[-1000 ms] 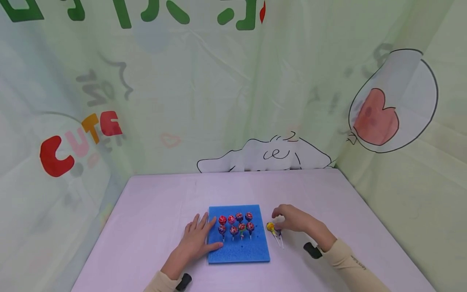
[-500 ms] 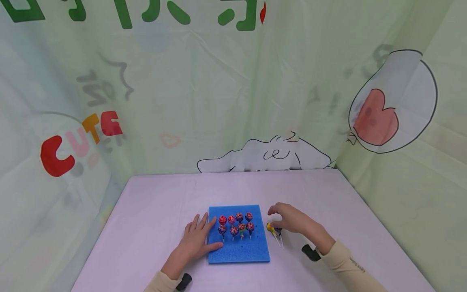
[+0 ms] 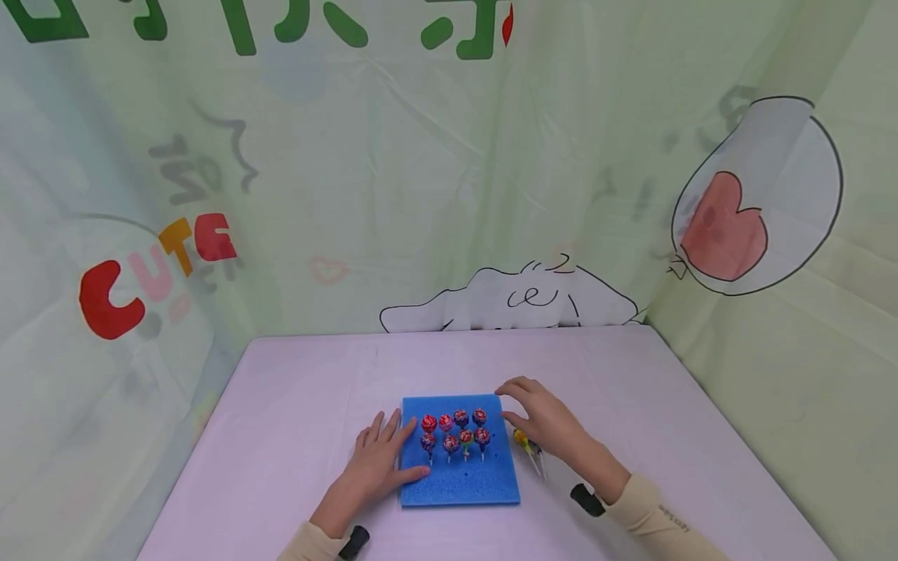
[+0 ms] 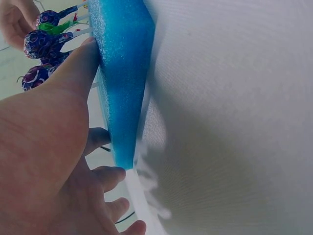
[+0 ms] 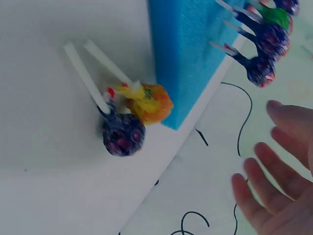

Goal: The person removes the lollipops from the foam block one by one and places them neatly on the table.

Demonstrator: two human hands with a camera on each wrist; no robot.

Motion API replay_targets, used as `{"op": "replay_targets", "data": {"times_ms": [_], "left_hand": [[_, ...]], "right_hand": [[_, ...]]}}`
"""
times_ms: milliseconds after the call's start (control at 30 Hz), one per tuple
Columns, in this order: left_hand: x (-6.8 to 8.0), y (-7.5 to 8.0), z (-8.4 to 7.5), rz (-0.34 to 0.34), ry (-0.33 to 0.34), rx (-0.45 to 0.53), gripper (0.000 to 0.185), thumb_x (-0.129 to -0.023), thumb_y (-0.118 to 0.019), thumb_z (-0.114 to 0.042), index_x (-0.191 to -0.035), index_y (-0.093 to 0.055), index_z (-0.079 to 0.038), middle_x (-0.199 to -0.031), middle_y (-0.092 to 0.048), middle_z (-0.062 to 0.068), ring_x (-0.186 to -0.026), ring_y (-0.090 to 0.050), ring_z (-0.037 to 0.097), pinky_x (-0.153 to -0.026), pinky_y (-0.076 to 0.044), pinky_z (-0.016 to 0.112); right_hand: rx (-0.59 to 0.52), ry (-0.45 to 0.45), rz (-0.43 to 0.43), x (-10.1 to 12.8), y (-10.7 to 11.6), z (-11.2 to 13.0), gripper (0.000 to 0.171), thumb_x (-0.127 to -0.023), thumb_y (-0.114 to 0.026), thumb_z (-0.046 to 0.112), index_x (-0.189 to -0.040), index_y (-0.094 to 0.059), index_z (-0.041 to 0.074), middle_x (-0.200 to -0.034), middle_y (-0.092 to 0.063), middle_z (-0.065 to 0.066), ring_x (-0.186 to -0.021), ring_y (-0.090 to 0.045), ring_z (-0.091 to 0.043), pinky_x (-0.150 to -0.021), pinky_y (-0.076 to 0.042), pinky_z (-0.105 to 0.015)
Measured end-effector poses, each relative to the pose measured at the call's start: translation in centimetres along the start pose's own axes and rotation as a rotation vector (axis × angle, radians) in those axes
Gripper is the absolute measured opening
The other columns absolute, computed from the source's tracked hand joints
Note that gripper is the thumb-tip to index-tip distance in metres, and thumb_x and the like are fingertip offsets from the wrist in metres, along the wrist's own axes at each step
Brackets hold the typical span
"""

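Eight lollipops stood in the blue foam, and two more lay beside it. The left hand pressed flat on the foam. The right hand hung open and empty over its far corner

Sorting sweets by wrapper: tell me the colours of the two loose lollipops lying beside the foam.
One lollipop is orange-yellow, the other dark purple; right wrist view.

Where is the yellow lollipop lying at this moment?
In the head view, the yellow lollipop lies on the table just right of the blue foam block, beside a dark purple lollipop, under the right hand.
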State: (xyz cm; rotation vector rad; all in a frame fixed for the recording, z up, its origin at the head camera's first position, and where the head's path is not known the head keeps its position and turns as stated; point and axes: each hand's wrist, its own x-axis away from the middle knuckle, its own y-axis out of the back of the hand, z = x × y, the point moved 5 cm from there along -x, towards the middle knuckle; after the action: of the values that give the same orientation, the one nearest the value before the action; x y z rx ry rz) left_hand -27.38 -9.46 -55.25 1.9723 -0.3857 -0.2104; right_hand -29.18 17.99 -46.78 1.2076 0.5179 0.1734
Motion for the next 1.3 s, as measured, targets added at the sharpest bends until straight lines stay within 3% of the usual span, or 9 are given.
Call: {"op": "replay_targets", "data": {"times_ms": [267,400,933,1300], "left_hand": [[-0.2,-0.2,0.2,-0.003,0.005,-0.003,0.091,-0.085,-0.064,-0.069,-0.156,-0.039,-0.017,-0.166,-0.024,0.018,-0.153,-0.013,0.048,-0.119,-0.018,0.068],[-0.2,-0.2,0.2,-0.006,0.000,-0.003,0.091,-0.085,-0.065,-0.068,-0.156,-0.039,-0.017,-0.166,-0.024,0.018,-0.153,-0.013,0.048,-0.118,-0.018,0.068],[0.0,0.1,0.0,-0.010,0.002,0.017,0.090,-0.085,-0.067,-0.066,-0.155,-0.040,-0.015,-0.165,-0.026,0.020,-0.153,-0.014,0.048,-0.118,-0.019,0.068],[-0.1,-0.1,0.2,0.001,0.005,-0.001,0.091,-0.086,-0.065,-0.068,-0.156,-0.039,-0.017,-0.165,-0.025,0.019,-0.153,-0.014,0.048,-0.118,-0.019,0.068]], "right_hand": [[0.124,0.237,-0.118,0.3,-1.1,1.5,0.046,-0.083,-0.084,0.019,-0.125,-0.065,0.016,-0.125,-0.065,-0.006,-0.118,-0.064,-0.022,-0.094,-0.058,-0.036],[0.174,0.309,-0.153,0.2,-1.8,1.9,0.050,-0.081,-0.085,0.016,-0.125,-0.063,0.016,-0.123,-0.066,-0.006,-0.116,-0.064,-0.021,-0.093,-0.058,-0.034],[0.158,0.358,-0.182,0.0,-3.1,2.2,0.041,-0.082,-0.085,0.015,-0.117,-0.064,0.015,-0.121,-0.065,-0.003,-0.114,-0.064,-0.019,-0.092,-0.058,-0.034],[0.144,0.334,-0.164,0.0,-3.6,2.2,0.041,-0.082,-0.084,0.012,-0.118,-0.065,0.014,-0.123,-0.064,-0.005,-0.115,-0.063,-0.020,-0.094,-0.057,-0.035]]}}
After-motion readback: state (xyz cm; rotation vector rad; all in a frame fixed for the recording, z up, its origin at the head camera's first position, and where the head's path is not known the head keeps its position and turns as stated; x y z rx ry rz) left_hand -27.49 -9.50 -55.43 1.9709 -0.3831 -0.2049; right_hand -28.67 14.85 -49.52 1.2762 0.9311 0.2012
